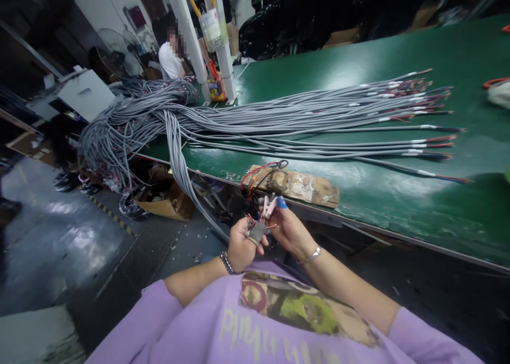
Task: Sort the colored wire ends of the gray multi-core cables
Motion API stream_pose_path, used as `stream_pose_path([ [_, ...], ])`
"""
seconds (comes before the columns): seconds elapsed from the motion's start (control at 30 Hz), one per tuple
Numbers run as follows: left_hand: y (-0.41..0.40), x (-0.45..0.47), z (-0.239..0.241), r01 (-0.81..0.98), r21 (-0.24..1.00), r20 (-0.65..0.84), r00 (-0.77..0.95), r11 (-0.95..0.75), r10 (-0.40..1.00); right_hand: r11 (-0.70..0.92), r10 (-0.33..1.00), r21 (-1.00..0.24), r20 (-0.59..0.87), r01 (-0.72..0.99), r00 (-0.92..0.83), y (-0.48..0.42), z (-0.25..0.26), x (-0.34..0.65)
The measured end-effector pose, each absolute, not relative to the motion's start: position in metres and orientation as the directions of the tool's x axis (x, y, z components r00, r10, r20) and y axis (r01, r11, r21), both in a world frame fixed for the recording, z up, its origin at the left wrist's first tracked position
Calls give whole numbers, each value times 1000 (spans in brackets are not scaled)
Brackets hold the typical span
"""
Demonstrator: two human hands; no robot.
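My left hand (242,245) is closed around the ends of several grey cables (181,175) that hang over the table edge. Thin coloured wires stick out above its fist, and grey tape covers its thumb. Close beside it, my right hand (292,231) pinches a small pale pink clip (270,208) at the wire ends. Blue tape wraps one fingertip of that hand. Fingers hide where the clip meets the wires. Behind both hands a worn wooden block (300,187) lies at the table's edge, with red and black leads at its left end.
Many grey cables (255,118) with bared coloured ends lie across the green table (418,204), heaped at the left. A white post (187,34) rises behind them. A cardboard box (171,207) sits below the table edge. A person in white (170,60) is at the back left.
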State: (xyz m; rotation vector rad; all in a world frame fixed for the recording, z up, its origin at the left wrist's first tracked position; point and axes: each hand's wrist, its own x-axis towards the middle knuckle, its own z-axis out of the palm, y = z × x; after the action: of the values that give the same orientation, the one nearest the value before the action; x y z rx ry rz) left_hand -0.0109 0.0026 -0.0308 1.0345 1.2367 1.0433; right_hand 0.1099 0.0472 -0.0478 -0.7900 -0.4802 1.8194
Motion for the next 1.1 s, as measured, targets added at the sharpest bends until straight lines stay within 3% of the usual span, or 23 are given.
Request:
stream_pose_path([
  [0.1, 1, -13, -31, -69, 974, -212, 46, 214, 976, -400, 916, -653, -264, -643, -301, 39, -50, 115],
  [0.23, -3, -16, -32, -107, 969, -221, 41, 224, 974, -368, 912, -759, -184, -537, -365, 20, -52, 125],
  [0.47, -5, -18, -33, -112, 969, -214, 65, 220, 975, -234, 962, -900, -161, -367, -219, 7, -38, 123],
  [0.7, -6, -21, -35, -97, 971, -203, 165, 220, 965, -337, 912, -863, -201, -377, -357, 15, -30, 117],
  [0.87, -5, -18, -36, -184, 929, -317, 43, 320, 947, -323, 934, -885, -241, -336, -264, 17, -32, 120],
  [1.1, -3, -12, -27, -219, 925, -326, -38, 310, 945, -371, 925, -843, -299, -388, -235, 13, -39, 120],
])
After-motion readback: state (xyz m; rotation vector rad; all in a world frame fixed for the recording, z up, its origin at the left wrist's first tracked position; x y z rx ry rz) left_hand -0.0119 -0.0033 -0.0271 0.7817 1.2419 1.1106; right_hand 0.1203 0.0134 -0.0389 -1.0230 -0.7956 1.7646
